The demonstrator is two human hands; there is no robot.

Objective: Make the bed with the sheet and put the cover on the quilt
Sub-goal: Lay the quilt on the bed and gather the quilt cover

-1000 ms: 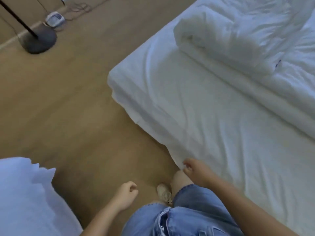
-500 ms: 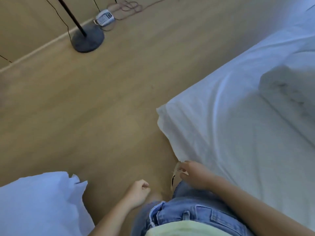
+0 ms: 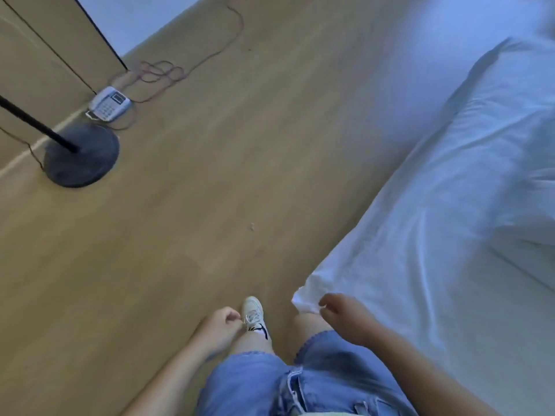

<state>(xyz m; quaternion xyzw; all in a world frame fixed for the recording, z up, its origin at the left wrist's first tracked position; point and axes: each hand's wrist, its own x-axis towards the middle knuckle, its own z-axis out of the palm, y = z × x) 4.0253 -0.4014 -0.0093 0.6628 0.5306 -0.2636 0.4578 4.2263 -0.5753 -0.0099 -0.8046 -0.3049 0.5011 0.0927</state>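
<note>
right hand (image 3: 342, 316) is at the loose corner of the white sheet (image 3: 420, 235), low and a bit right of centre in the frame, with fingers and thumb curled in and pinching the corner's edge, so that corner sticks out in a little point off the side of the bed; it's pretty blurry there, but the fingertips do look like they're on the fabric. left hand (image 3: 220, 325) is just left of that near the bottom centre, loosely curled with nothing in it, hanging over the white sneaker (image 3: 253, 313) and clear of the sheet. below both hands you get the denim shorts (image 3: 300, 382) along the bottom edge. the sheet itself runs from that corner up the whole right side of the frame, draped over the mattress with a few soft creases. at the far right edge there's a bulky lump of folded white bedding (image 3: 531, 199) sitting on top of it, too smeared to make out more. the rest is wooden floor (image 3: 210, 205). at the left there's a round dark lamp base (image 3: 81, 154) with a black pole (image 3: 30, 118) leaning out of frame, and just above it a white desk phone (image 3: 109, 106) lying on the floor, with a reddish cord (image 3: 162, 73) coiled beside it near a wooden panel (image 3: 45, 40) in the upper left corner
</note>
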